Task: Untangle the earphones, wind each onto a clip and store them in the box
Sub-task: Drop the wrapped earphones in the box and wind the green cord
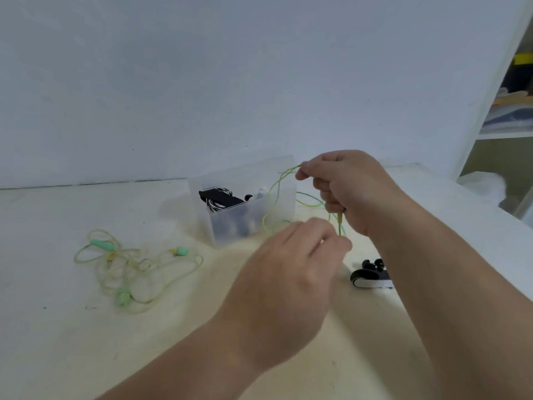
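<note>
Right fingers [305, 170]: your thumb and forefinger pinch the green-yellow earphone cable [271, 194] at its top. Your lower fingers are curled round the same cable further down. A yellow plug [341, 217] sticks out below that fist, pointing down.

Left fingers [343, 243]: bent, with the tips at the cable just under the plug. Motion blur hides the contact, so you cannot tell whether they pinch the wire or only touch it.

Right hand [354, 192]: raised above the surface [72, 342], back of the hand toward you, forearm coming in from the lower right.

Left hand [288, 287]: lower and nearer to you, just below the right hand, forearm coming in from the bottom edge.

The cable hangs from your right hand in loose loops in front of the box [230, 232].

Count:
- Hands: two.
- Box: one, translucent, open at the top, standing near the wall [202, 82].
- Black clip [219, 199]: one inside the box, with cord wound round it.
- Pale green earphones [135, 267]: one set, lying tangled on the surface, well to the left of the box.
- Black-and-white item [370, 277]: one on the surface, partly hidden behind your right forearm. What it is cannot be told.
- Shelf [507, 111]: at the far right.
</note>
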Demonstrator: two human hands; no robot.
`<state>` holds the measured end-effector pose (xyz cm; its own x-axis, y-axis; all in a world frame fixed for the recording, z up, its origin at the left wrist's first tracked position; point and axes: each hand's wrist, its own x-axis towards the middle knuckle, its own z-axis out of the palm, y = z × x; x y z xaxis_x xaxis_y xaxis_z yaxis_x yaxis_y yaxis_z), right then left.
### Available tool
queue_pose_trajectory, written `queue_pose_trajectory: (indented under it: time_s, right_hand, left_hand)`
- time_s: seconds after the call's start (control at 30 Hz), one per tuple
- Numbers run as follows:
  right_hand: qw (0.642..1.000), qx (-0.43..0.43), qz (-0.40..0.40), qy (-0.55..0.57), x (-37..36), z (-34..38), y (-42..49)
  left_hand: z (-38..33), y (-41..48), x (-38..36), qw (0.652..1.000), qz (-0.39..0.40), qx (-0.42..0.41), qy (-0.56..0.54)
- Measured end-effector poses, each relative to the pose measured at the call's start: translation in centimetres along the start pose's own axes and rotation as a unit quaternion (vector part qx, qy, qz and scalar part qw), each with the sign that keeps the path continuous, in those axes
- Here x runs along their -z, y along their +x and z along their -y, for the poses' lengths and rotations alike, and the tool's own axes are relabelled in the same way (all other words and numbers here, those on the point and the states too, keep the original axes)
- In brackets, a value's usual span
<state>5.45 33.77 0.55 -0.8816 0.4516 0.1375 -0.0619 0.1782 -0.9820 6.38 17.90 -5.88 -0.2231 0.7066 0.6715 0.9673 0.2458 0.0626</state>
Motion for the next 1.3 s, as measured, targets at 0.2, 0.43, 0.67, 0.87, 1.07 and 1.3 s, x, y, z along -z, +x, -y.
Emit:
queue_pose_trajectory:
  time_s: [0.2,0.43,0.67,0.87,1.07,1.3]
  right_hand:
    - [0.999,0.001,0.033,-0.032,-0.2,-0.2,-0.2]
    - [0.998,0.005,0.055,-0.039,-0.3,-0.5,-0.1]
    - [0.997,0.01,0.054,-0.052,-0.5,-0.6,-0.1]
    - [0.975,0.052,0.135,-0.168,-1.0,0.1,-1.5]
    - [0.915,0.142,0.281,-0.251,-2.8,1.7,-3.7]
    - [0.945,0.19,0.111,-0.242,-2.4,1.6,-3.1]
  left_hand:
    - [2.1,-0.9,-1.6,0.968,0.225,0.102,-0.048]
    - [2.0,-0.6,0.5,0.984,0.119,0.071,-0.111]
    - [1.6,0.0,2.8,0.976,-0.053,0.125,-0.173]
    - [4.0,0.4,5.3,0.881,-0.263,0.283,-0.273]
    - [5.8,0.1,5.1,0.87,-0.282,0.332,-0.231]
    - [5.7,0.0,4.7,0.868,-0.254,0.307,-0.297]
